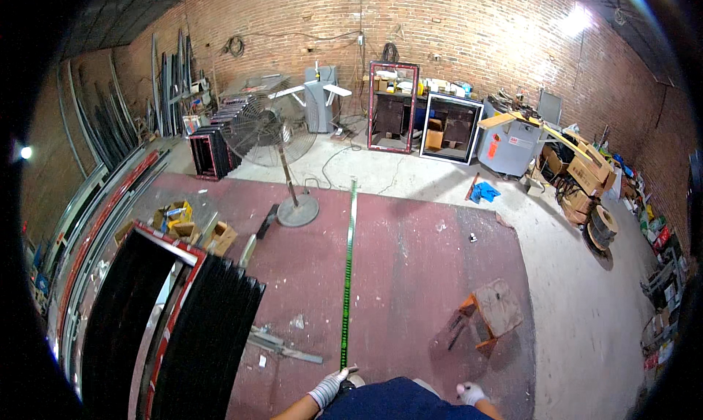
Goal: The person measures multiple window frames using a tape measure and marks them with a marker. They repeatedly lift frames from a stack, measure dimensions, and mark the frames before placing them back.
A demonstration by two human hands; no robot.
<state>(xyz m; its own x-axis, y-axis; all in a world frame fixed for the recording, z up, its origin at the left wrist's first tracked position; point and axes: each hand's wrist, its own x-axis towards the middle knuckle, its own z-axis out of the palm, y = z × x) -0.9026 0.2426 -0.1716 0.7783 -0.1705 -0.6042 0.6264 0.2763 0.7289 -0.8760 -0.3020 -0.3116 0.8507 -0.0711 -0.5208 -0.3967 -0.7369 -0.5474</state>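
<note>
Long metal profiles (106,213) lie along the far left. A stack of black frames (209,325) stands to the right of them, nearer the person. A pedestal fan (297,213) stands beyond the stack. The gloved left hand (332,387), at the lower edge, is closed around the near end of a long green strip (348,273). The strip extends straight away from the hand, across the view of the red floor sheet (417,259). The gloved right hand (471,393) is well apart from the strip, fingers curled; whether it holds anything cannot be determined. A stool (499,308) stands beyond it, slightly right.
</note>
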